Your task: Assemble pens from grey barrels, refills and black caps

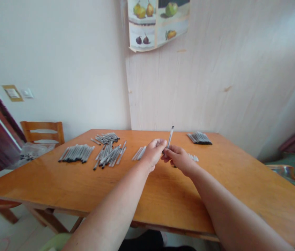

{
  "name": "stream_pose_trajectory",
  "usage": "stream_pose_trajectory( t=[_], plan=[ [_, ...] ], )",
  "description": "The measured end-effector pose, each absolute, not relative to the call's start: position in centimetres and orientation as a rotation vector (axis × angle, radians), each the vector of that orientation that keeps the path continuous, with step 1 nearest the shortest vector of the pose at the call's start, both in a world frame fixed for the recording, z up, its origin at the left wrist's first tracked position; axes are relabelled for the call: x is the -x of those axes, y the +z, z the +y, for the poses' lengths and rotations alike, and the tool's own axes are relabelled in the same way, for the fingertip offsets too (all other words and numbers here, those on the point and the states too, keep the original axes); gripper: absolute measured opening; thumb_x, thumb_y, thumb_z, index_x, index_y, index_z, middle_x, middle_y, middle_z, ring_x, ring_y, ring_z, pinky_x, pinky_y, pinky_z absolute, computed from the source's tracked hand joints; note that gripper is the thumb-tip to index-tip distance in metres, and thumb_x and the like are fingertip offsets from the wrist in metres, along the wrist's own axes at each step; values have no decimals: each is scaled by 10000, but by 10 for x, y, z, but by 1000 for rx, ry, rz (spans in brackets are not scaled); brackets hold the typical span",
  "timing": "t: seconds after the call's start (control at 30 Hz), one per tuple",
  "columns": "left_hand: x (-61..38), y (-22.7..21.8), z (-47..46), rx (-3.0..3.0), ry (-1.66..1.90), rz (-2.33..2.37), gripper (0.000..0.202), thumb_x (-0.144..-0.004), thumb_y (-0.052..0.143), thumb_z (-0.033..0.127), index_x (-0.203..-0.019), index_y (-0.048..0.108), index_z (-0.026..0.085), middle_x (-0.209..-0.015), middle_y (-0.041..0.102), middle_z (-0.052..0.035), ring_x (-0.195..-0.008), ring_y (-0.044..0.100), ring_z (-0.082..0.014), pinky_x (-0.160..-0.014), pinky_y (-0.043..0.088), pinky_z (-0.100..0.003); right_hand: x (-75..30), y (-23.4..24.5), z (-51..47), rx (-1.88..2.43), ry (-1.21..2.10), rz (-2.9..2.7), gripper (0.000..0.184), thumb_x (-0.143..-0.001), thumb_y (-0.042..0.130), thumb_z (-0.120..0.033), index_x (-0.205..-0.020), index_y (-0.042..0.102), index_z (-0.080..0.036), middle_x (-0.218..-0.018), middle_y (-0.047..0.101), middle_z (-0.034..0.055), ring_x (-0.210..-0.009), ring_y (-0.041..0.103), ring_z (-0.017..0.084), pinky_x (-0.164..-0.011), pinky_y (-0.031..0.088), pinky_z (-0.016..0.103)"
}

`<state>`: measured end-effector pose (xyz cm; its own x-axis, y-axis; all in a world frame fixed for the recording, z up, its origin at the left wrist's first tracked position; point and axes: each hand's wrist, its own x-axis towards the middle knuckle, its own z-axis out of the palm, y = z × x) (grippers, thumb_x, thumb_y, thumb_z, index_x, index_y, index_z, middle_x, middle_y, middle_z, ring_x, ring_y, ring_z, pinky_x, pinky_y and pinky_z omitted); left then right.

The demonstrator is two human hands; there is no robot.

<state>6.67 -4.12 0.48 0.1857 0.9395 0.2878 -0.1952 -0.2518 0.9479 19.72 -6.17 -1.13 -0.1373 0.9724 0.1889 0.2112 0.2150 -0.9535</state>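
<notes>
A clear pen (170, 136) with a dark tip stands nearly upright above the middle of the table. My right hand (179, 158) pinches it near its lower end. Against the same end, from the other side, press the closed fingers of my left hand (153, 151); what lies between them is partly hidden. Just left of my left hand lies a small row of clear pen barrels (138, 153). Behind my right hand, more pale barrels (193, 157) show only in part.
On the wooden table (105, 195) lie a loose pen heap (110, 155), another pile (107, 138) behind it, a neat pen row (76, 153) at left and a stack (199, 138) at back right. A chair (42, 132) holds a plastic bag (36, 151).
</notes>
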Motion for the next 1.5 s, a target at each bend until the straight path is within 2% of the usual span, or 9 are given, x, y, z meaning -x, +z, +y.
stream_pose_trajectory(
  t=[0.13, 0.3, 0.47, 0.67, 0.9, 1.17, 1.4, 1.5],
  plan=[
    [-62, -4, -39, -1286, 1187, 636, 320, -784, 610, 456, -901, 581, 160, -728, 599, -32, -498, 491, -97, -435, 355, -219, -194, -7, -69, 1119, 1079, -1695, 276, -829, 528, -461, -824, 536, -186, -730, 646, 33, -588, 536, 106, -500, 361, 219],
    [-49, -16, -31, -1141, 1297, 565, 285, -769, 656, 373, -933, 558, 163, -926, 663, -91, -731, 613, -145, -631, 475, -275, -195, -7, -70, 1054, 1149, -1693, 277, -820, 548, -460, -832, 565, -184, -751, 634, 24, -591, 505, 93, -521, 363, 219],
    [-39, -12, -31, -1131, 1241, 546, 301, -788, 641, 328, -1025, 573, 157, -923, 670, -97, -737, 627, -153, -664, 471, -293, -197, -7, -71, 993, 1291, -1617, 308, -797, 588, -469, -839, 590, -165, -756, 644, 39, -567, 488, 83, -535, 367, 226],
    [-39, -6, -33, -1066, 1281, 531, 205, -776, 655, 282, -902, 563, 150, -884, 673, -85, -807, 648, -171, -748, 481, -313, -201, -7, -70, 973, 1409, -1520, 323, -763, 642, -452, -888, 615, -155, -761, 653, 45, -564, 494, 79, -526, 354, 221],
    [-47, -8, -32, -971, 1362, 582, 176, -785, 645, 256, -893, 555, 149, -836, 672, -72, -783, 651, -154, -774, 496, -316, -197, 4, -75, 1115, 1172, -1653, 304, -808, 579, -463, -775, 577, -161, -688, 620, 25, -544, 482, 77, -496, 342, 209],
    [-58, -10, -34, -867, 1430, 625, 157, -776, 655, 235, -858, 557, 144, -785, 667, -65, -737, 649, -148, -768, 508, -330, -194, 10, -77, 1280, 958, -1769, 279, -848, 508, -416, -738, 563, -165, -649, 595, 19, -528, 484, 82, -485, 361, 203],
    [-35, -2, -18, -628, 1634, 727, 81, -813, 599, 163, -778, 527, 151, -691, 636, -26, -640, 622, -100, -672, 479, -242, -206, -5, -71, 1402, 657, -1917, 197, -825, 536, -354, -779, 610, -177, -691, 648, 19, -581, 536, 97, -522, 377, 199],
    [-21, 0, -10, -593, 1641, 733, 96, -821, 590, 161, -754, 522, 152, -692, 637, -30, -642, 623, -104, -657, 470, -235, -210, -14, -67, 1418, 603, -1913, 195, -821, 545, -362, -806, 619, -182, -716, 662, 22, -589, 544, 102, -521, 372, 203]
  ],
)
